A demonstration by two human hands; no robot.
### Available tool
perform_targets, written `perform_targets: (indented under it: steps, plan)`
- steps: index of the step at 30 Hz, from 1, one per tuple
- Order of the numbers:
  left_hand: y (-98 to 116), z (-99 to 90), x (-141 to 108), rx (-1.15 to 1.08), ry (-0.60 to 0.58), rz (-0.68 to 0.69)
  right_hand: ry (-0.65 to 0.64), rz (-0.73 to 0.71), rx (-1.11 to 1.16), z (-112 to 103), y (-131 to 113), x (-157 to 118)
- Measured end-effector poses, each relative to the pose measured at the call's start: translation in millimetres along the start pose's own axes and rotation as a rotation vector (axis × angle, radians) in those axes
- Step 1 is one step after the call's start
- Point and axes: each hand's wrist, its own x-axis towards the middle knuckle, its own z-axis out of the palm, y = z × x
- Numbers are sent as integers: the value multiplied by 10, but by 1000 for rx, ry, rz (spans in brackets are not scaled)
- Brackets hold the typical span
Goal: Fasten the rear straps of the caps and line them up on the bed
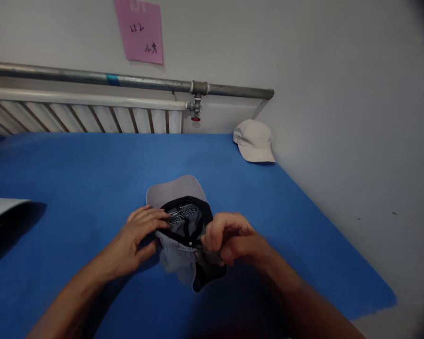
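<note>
A grey baseball cap [178, 261] lies upside down on the blue table, its brim [176, 190] pointing away from me. Its dark lining and raised stitched lettering show inside the crown. My left hand [139, 238] grips the cap's left rim, fingers over the edge and thumb on the outside. With fingers and thumb closed, my right hand [233, 238] pinches the right rear edge near the back opening. The exact part between those fingers is hidden.
A beige cap [255, 139] sits at the table's far right corner by the wall. At the left edge is a white object with a dark underside [3, 212]. Behind the blue table [92, 179] run a radiator [120, 117] and metal pipe [155, 84]. A pink note [141, 33] hangs above.
</note>
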Motion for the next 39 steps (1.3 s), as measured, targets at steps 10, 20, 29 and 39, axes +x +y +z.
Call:
perform_targets:
  steps: [10,20,29,39]
  plan:
    - [-131,69,33,216,33,36,-14,-195,230,130,-226,-31]
    - [269,-56,-42,-555,-196,93,867,-365,326,-674,-166,43]
    - [95,111,190,-1526,471,-689,841,-166,206,-626,57,149]
    - [27,167,278,-1638,532,-837,629,244,-158,-342,262,250]
